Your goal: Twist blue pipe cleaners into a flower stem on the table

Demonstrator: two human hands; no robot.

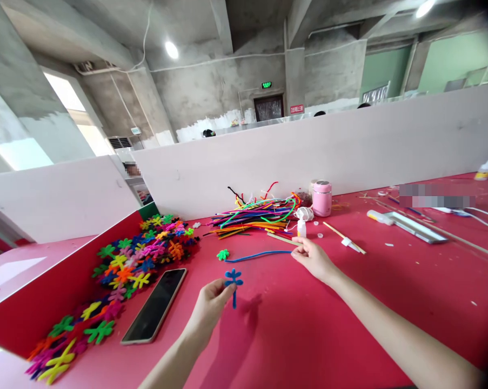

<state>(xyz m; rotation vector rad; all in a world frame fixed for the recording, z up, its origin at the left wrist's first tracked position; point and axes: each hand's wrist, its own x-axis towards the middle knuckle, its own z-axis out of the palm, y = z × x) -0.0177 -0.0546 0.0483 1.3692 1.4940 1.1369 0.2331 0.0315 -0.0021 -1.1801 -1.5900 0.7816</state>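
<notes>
Between the thumb and fingers of my left hand point(213, 305) is a blue pipe-cleaner flower point(234, 279), its petals up and a short stem pointing down. My right hand point(311, 256) pinches one end of a long blue pipe cleaner point(260, 255), which stretches leftward just over the red table. Close to that pipe cleaner's far end lies a small green pipe-cleaner flower point(223, 254). Behind my right hand stand a small white glue bottle point(301, 227) and a thin wooden stick point(282, 238).
Many coloured pipe-cleaner flowers point(146, 254) heap up at the left, beside a phone point(156, 305). Loose pipe cleaners point(255, 213) lie bundled at the back near a pink jar point(322, 199). A stick with a white piece point(345, 237) and a metal-coloured strip point(416, 227) lie right. A white partition point(244, 162) edges the table.
</notes>
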